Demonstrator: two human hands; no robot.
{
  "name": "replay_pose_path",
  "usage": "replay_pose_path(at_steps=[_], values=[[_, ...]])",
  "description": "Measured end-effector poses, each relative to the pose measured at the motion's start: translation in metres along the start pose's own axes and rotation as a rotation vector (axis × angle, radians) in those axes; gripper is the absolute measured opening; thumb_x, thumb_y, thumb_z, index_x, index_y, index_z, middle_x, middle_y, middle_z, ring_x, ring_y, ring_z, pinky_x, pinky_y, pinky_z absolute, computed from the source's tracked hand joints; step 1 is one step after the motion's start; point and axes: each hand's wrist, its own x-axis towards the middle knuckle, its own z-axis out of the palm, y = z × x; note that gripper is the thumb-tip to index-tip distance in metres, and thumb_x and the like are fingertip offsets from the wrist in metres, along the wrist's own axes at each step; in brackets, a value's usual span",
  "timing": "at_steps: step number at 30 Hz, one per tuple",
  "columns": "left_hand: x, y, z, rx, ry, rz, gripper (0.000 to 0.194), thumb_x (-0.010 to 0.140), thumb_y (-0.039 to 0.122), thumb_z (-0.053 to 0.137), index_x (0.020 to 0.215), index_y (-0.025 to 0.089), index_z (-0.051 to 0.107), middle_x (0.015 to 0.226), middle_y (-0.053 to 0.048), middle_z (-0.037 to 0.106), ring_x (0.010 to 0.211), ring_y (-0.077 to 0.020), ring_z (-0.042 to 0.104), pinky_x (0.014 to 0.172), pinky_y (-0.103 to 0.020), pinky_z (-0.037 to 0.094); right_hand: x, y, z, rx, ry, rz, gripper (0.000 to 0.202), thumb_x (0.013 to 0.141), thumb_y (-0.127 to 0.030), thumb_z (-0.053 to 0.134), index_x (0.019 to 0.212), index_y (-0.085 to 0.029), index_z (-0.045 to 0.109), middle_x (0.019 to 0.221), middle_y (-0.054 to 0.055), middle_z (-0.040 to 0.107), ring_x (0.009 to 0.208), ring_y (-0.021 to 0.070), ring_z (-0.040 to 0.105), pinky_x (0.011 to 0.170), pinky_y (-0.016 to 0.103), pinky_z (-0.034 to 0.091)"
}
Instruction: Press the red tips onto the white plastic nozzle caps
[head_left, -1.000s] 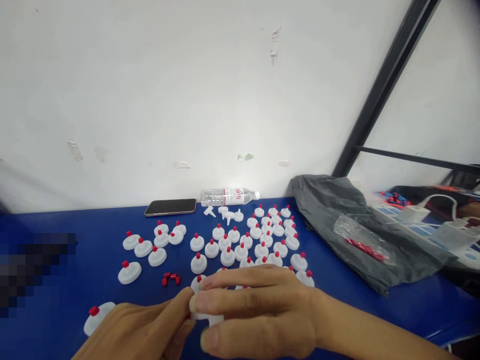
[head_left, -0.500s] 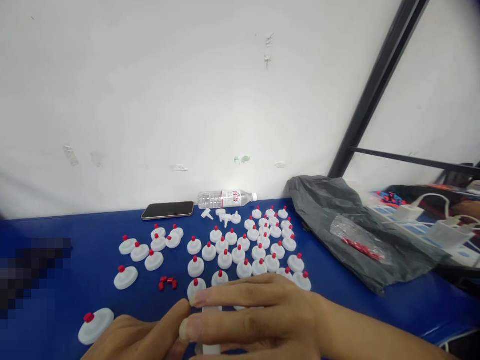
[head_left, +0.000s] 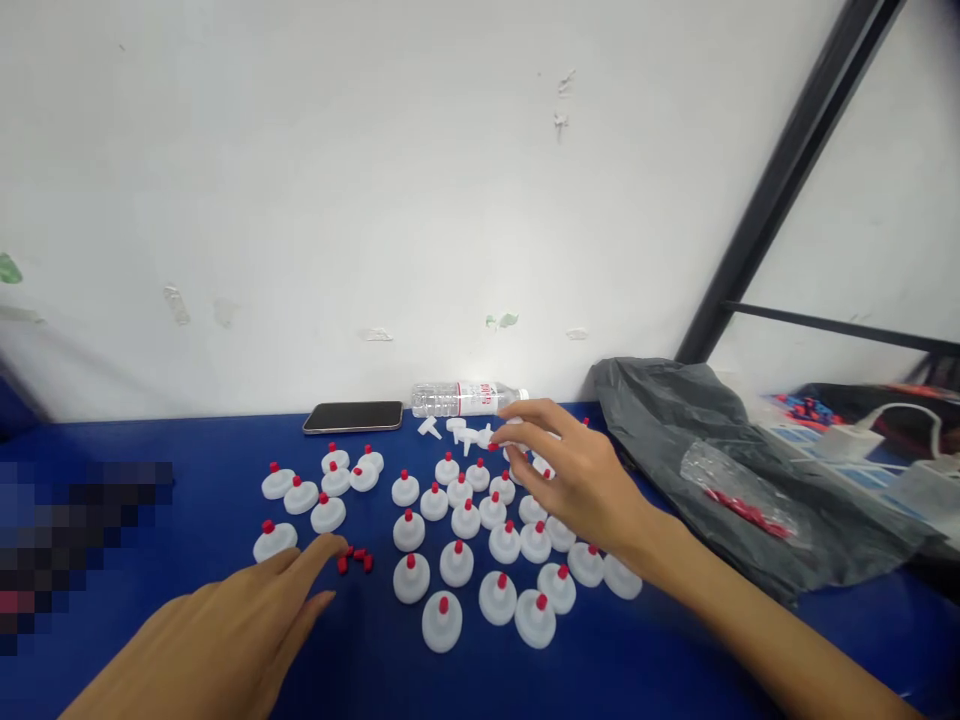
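Observation:
My left hand (head_left: 232, 625) is at the lower left, fingers apart and nothing seen in them; its index fingertip is beside small loose red caps (head_left: 360, 555). My right hand (head_left: 566, 465) reaches over the back of the lid group, fingers bent together beside white spouted pieces (head_left: 469, 437). A red bit shows at its fingertips, but what they hold is hard to make out. Round white lids with red tips (head_left: 442, 622) stand in a large group at the centre, partly hidden by my right hand. A smaller group (head_left: 328, 513) stands to the left.
A phone (head_left: 352, 416) and a clear bottle (head_left: 457, 399) lie along the wall on the blue table (head_left: 360, 660). To the right are a dark grey plastic bag (head_left: 675, 420), a clear packet of red pieces (head_left: 742, 505) and white chargers (head_left: 851, 440) with cables.
My hands, together at the bottom before, are now apart. The right moved up to the back pieces; the left now lies beside the red caps. A white piece between them is no longer there.

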Motion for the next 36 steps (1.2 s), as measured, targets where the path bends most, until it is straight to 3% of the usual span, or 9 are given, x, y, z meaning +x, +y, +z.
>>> replay_pose_path(at_steps=[4, 7, 10, 13, 16, 21, 27, 31, 36], values=[[0.003, 0.013, -0.009, -0.047, -0.205, -0.023, 0.058, 0.105, 0.027, 0.029, 0.152, 0.022, 0.063, 0.138, -0.014, 0.077, 0.115, -0.0388, 0.079, 0.097, -0.06, 0.064, 0.0, 0.025, 0.002, -0.022, -0.05, 0.028, 0.014, 0.109, -0.022, 0.058, 0.108, -0.022, 0.072, 0.122, 0.011, 0.074, 0.093, 0.0209, 0.076, 0.074, 0.032, 0.062], [0.009, 0.029, -0.026, -0.032, -0.364, -0.048, 0.062, 0.103, 0.017, 0.029, 0.16, 0.021, 0.053, 0.151, -0.015, 0.068, 0.126, -0.0366, 0.074, 0.106, -0.058, 0.061, -0.002, 0.041, 0.005, -0.07, -0.047, 0.061, 0.013, 0.108, -0.029, 0.063, 0.106, -0.022, 0.074, 0.122, 0.013, 0.072, 0.099, 0.0262, 0.074, 0.086, 0.04, 0.06], [0.015, 0.04, -0.037, 0.003, -0.489, -0.069, 0.071, 0.098, 0.001, 0.024, 0.165, 0.021, 0.04, 0.16, -0.013, 0.06, 0.135, -0.0322, 0.069, 0.115, -0.056, 0.055, -0.004, 0.054, 0.007, -0.132, -0.049, 0.116, 0.016, 0.105, -0.034, 0.068, 0.107, -0.02, 0.076, 0.112, 0.013, 0.072, 0.096, 0.0286, 0.071, 0.087, 0.044, 0.057], [0.019, 0.045, -0.042, 0.051, -0.58, -0.118, 0.075, 0.099, -0.002, 0.024, 0.168, 0.026, 0.027, 0.169, -0.009, 0.047, 0.147, -0.029, 0.059, 0.123, -0.055, 0.046, -0.006, 0.067, 0.01, -0.173, -0.078, 0.186, 0.013, 0.103, -0.031, 0.071, 0.107, -0.019, 0.078, 0.095, 0.008, 0.075, 0.08, 0.0249, 0.071, 0.083, 0.041, 0.055], [0.019, 0.046, -0.043, 0.06, -0.584, -0.122, 0.075, 0.099, -0.003, 0.022, 0.168, 0.027, 0.026, 0.173, -0.008, 0.04, 0.149, -0.0289, 0.056, 0.124, -0.056, 0.045, -0.008, 0.077, 0.015, -0.191, -0.134, 0.239, 0.008, 0.102, -0.024, 0.072, 0.105, -0.02, 0.079, 0.086, 0.004, 0.079, 0.078, 0.0232, 0.074, 0.085, 0.038, 0.055], [0.016, 0.043, -0.038, 0.045, -0.574, -0.094, 0.078, 0.095, -0.006, 0.024, 0.166, 0.026, 0.034, 0.169, -0.009, 0.048, 0.146, -0.0302, 0.06, 0.122, -0.056, 0.048, -0.013, 0.09, 0.03, -0.225, -0.272, 0.27, 0.011, 0.103, -0.022, 0.071, 0.108, -0.02, 0.08, 0.084, 0.004, 0.08, 0.08, 0.0228, 0.076, 0.091, 0.04, 0.057], [0.02, 0.045, -0.043, 0.045, -0.497, -0.05, 0.063, 0.103, 0.003, 0.028, 0.156, 0.024, 0.056, 0.159, -0.011, 0.06, 0.136, -0.0314, 0.068, 0.115, -0.054, 0.054, -0.013, 0.095, 0.043, -0.231, -0.435, 0.244, 0.02, 0.108, -0.036, 0.067, 0.113, -0.018, 0.073, 0.107, 0.004, 0.077, 0.094, 0.0189, 0.074, 0.095, 0.044, 0.061], [0.023, 0.048, -0.047, 0.028, -0.492, -0.075, 0.059, 0.101, 0.002, 0.032, 0.145, 0.019, 0.068, 0.148, -0.014, 0.07, 0.125, -0.0322, 0.075, 0.112, -0.054, 0.056, -0.012, 0.096, 0.042, -0.199, -0.483, 0.219, 0.016, 0.109, -0.029, 0.064, 0.113, -0.019, 0.076, 0.106, 0.005, 0.079, 0.097, 0.0211, 0.075, 0.1, 0.046, 0.057], [0.018, 0.045, -0.037, -0.008, -0.454, -0.049, 0.056, 0.103, 0.005, 0.033, 0.149, 0.016, 0.064, 0.146, -0.017, 0.071, 0.127, -0.0357, 0.074, 0.111, -0.059, 0.056, -0.011, 0.095, 0.036, -0.13, -0.495, 0.221, 0.031, 0.112, -0.021, 0.05, 0.123, -0.019, 0.078, 0.109, 0.012, 0.083, 0.105, 0.0309, 0.075, 0.102, 0.05, 0.052]])
